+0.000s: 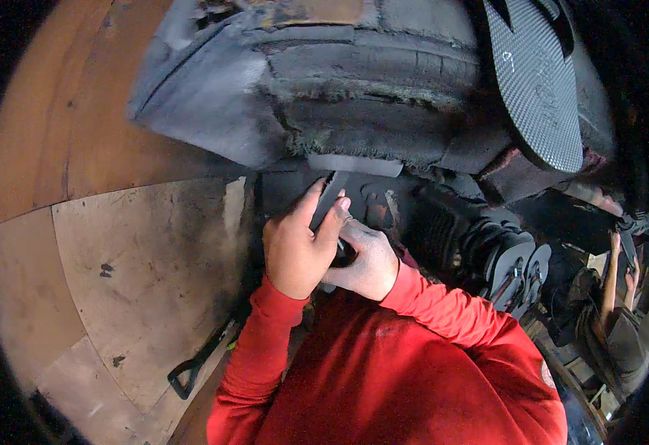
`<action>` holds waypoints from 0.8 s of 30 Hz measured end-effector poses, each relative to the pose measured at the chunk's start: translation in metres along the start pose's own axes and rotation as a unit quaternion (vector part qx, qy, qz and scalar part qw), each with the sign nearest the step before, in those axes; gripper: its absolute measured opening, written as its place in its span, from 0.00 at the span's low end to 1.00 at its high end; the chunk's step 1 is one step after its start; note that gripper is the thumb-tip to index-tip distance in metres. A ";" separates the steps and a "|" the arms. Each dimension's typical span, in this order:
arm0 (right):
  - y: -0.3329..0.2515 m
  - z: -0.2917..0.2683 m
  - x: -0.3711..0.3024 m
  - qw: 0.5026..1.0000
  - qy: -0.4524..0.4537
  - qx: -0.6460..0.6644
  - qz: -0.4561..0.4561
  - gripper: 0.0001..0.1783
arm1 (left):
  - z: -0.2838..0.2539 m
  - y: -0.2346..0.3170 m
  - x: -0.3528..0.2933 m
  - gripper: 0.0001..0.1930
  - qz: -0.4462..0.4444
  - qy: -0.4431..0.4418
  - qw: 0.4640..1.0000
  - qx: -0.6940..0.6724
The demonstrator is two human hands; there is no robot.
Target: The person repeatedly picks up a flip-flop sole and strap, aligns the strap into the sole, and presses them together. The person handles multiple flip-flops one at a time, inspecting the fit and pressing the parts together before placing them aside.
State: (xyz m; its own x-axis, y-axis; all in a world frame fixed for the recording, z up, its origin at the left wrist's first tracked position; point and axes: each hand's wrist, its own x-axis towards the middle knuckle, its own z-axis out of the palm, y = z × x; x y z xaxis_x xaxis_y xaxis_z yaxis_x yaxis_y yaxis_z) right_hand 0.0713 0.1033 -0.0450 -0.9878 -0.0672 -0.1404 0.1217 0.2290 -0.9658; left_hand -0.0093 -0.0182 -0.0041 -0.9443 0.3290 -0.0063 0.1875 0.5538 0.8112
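Both of my hands are close together in front of my red top, closed round a dark grey flip-flop [326, 202] turned nearly edge-on. My left hand [295, 241] grips its left side, thumb along the near face. Partly behind the left, my right hand [365, 256] holds the lower part, where a dark gap shows between the hands. The far end of the flip-flop reaches a light grey strip [355, 165] at the lower edge of a dark, dust-covered machine or bench [369, 96]. I cannot tell whether they touch.
A textured dark flip-flop [539, 89] lies at the upper right. More flip-flops [510, 267] are stacked to my right. Wooden panels [146, 282] fill the left, with a black loop handle [183, 378] nearby. Another person's hands [624, 267] work at the far right.
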 end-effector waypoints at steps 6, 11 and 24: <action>0.007 -0.026 0.013 0.996 0.026 -0.079 0.037 0.51 | 0.034 -0.017 0.024 0.21 -0.102 -0.075 0.991 -0.032; 0.009 -0.039 -0.001 0.948 -0.025 -0.316 0.036 0.49 | 0.061 -0.028 -0.010 0.20 -0.138 -0.001 0.921 -0.365; 0.029 0.002 -0.002 0.936 0.090 -0.328 -0.087 0.40 | 0.022 -0.018 -0.010 0.20 0.002 0.000 0.996 -0.086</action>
State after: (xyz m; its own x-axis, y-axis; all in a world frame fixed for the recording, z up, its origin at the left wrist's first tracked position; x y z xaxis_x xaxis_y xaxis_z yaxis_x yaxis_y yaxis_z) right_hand 0.0774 0.1085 -0.0731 -0.9947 -0.0071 0.1029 -0.0699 0.7804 -0.6213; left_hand 0.0028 -0.0145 -0.0318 -0.9441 0.3298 -0.0030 0.1417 0.4138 0.8993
